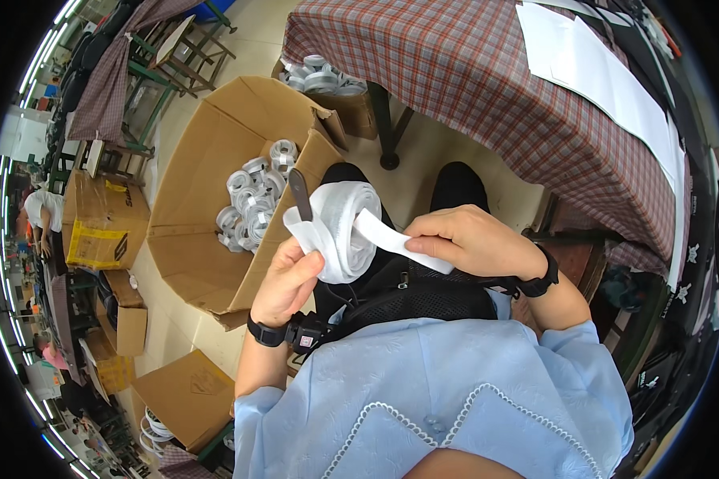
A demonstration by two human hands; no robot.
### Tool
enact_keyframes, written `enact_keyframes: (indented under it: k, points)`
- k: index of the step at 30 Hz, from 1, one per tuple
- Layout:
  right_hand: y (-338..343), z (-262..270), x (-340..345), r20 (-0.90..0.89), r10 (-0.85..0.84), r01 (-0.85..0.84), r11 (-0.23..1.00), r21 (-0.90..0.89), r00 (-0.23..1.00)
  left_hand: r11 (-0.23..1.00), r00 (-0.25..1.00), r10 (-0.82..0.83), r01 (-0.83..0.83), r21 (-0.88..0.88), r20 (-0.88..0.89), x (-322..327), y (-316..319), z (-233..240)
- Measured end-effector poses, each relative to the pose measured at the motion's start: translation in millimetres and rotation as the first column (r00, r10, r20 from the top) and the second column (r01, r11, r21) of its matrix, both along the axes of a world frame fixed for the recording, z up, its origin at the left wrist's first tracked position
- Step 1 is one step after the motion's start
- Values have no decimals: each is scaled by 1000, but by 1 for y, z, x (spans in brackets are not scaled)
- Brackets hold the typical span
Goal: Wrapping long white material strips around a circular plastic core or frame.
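Observation:
In my left hand (290,272) is a coiled roll of white fabric strap (338,233), gripped at its lower left side with thumb and fingers. A dark, flat, round-ended piece (300,194) sticks up from the outer layer of the coil; what it is made of I cannot tell. My right hand (455,239) pinches a white strip end (383,233) that leads out of the coil's middle to the right. Both hands are above my lap. Left of them stands an open cardboard box (198,149) with several smaller white rolls (254,203) in it.
A checked cloth covers a table (455,78) ahead and to the right, with white sheets (599,72) on it. Behind the open box, another carton (359,117) holds more rolls. Further cartons (105,221) and a wooden stool (177,45) stand left. A person (43,215) is at far left.

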State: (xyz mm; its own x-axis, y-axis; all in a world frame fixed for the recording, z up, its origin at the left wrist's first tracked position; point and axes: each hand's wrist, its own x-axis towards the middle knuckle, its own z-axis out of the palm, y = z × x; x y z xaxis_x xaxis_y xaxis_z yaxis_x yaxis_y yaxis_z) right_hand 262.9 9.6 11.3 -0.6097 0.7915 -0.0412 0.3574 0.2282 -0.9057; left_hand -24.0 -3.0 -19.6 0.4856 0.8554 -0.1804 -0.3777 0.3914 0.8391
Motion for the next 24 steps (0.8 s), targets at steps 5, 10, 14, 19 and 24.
enact_keyframes:
  k: [5, 10, 14, 19, 24]
  points:
    - [2, 7, -2, 57, -57, 57, 998, 0, 997, 1000, 999, -3, 2, -10, -32, -4, -5, -2]
    - [2, 8, -8, 89, -47, 38, 995, 94, 995, 998, 994, -61, 62, 8, -85, -3, -4, 0]
    - [1, 7, -19, 124, -68, 38, 972, 232, 990, 995, 989, -94, 97, 16, -113, -2, -4, 3]
    - [-4, 3, -33, -36, -101, 107, 966, 237, 994, 991, 979, -125, 130, 21, -161, 0, -4, 11]
    - [-3, -6, -38, -91, -127, 147, 952, 267, 988, 987, 977, -59, 89, 136, -205, 7, -2, 9]
